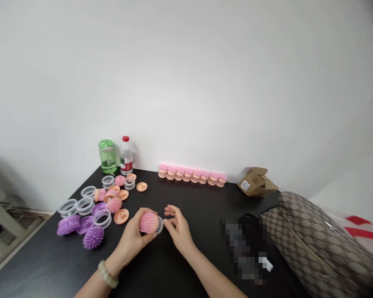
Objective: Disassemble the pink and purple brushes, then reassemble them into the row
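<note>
My left hand (136, 234) is wrapped round a pink scalp massager brush (148, 222), its bristles turned towards me. A translucent ring (160, 225) sits against the brush's right side. Just right of that ring is my right hand (178, 227), fingers apart and holding nothing; whether its thumb touches the ring I cannot tell. On the left of the black table lie loose parts: translucent rings (102, 218), orange discs (121, 216), pink bristle heads (114, 205) and purple bristle heads (93, 237).
A row of pink-topped brushes (188, 175) stands along the wall. At the back left are a green container (107, 156) and a red-capped bottle (126, 155). An opened cardboard box (257, 182) and a patterned bag (326, 236) are on the right, beside a blurred dark item (245, 248).
</note>
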Demonstrator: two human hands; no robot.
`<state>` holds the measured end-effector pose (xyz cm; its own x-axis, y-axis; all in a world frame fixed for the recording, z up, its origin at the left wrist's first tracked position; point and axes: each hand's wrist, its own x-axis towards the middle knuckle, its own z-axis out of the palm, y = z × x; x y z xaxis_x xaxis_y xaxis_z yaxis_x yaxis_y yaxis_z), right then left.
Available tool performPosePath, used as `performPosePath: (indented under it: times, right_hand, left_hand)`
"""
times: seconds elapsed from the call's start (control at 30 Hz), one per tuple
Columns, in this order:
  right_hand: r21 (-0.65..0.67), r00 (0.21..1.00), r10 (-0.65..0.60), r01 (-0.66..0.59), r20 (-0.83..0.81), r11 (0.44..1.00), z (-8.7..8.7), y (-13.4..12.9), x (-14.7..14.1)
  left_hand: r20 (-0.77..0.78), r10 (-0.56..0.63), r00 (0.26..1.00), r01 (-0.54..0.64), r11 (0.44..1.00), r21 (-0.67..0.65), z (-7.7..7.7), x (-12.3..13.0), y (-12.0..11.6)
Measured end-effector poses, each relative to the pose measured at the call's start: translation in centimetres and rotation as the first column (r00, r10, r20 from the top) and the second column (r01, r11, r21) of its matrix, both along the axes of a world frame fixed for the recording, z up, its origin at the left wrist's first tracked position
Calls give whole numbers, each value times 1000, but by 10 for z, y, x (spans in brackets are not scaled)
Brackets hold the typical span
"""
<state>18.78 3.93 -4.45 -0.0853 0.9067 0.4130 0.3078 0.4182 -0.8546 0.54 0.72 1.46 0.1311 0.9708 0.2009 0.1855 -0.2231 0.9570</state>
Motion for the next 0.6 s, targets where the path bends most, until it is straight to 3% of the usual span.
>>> performPosePath:
  times: [0.17, 0.37, 0.5, 0.6]
  right_hand:
    - [37, 994, 20, -24, 108, 999, -14, 51, -24]
    - [75, 949, 22, -47, 314, 996, 0, 111, -76]
    - [77, 895, 30, -71, 444, 994, 12, 128, -109]
    - [61, 852, 36, -80, 522, 995, 15, 128, -117]
  left_hand:
    - [79, -1, 997, -1, 1000, 27, -1, 2, -4]
    - [69, 69, 995, -65, 996, -59, -1, 2, -7]
    - [57, 127, 990, -125, 991, -36, -3, -4, -3]
    - [19, 180, 983, -180, 984, -2, -9, -8, 1]
